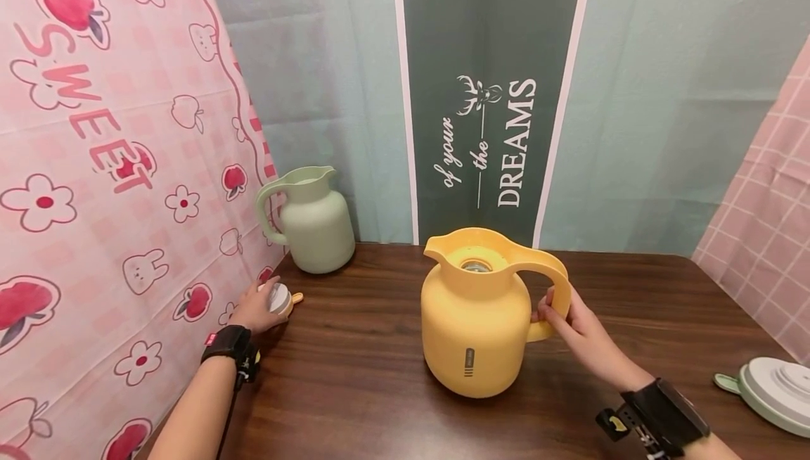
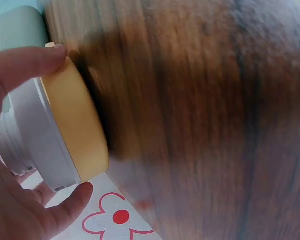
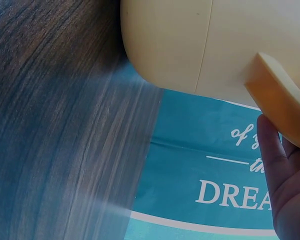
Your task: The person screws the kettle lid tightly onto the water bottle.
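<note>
1. The surface is carrying both jugs.
2. The yellow jug is standing upright, spout facing left, handle right; it is sitting just left of the right hand and well apart from the left hand.
3. The green jug is standing beyond the left hand.
4. The right hand is curling its fingers round the handle.
5. The left hand is gripping the yellow lid, thumb and fingers parted around its edge.
6. The yellow lid is lying within that grasp, left of the yellow jug, yellow face towards the surface.
</note>
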A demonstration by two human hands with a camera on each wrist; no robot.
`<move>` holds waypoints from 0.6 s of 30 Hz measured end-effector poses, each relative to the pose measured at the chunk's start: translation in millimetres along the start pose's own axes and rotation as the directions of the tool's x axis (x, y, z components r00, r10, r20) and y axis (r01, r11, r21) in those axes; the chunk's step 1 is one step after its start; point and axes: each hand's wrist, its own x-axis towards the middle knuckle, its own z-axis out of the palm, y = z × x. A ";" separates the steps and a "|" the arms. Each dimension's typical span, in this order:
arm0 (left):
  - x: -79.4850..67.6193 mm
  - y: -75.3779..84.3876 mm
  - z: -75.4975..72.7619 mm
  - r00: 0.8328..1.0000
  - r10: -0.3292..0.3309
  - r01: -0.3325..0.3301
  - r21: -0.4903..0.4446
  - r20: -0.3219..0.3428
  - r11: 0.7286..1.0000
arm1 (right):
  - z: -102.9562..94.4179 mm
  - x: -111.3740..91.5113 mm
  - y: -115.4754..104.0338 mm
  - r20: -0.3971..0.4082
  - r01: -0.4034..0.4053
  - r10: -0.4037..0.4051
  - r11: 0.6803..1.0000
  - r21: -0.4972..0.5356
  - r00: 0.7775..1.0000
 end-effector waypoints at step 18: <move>-3.9 -8.8 10.6 0.988 -0.012 -0.002 -0.088 -0.155 0.996 | 2.7 0.3 -1.0 -0.022 0.028 -0.028 1.000 0.011 0.999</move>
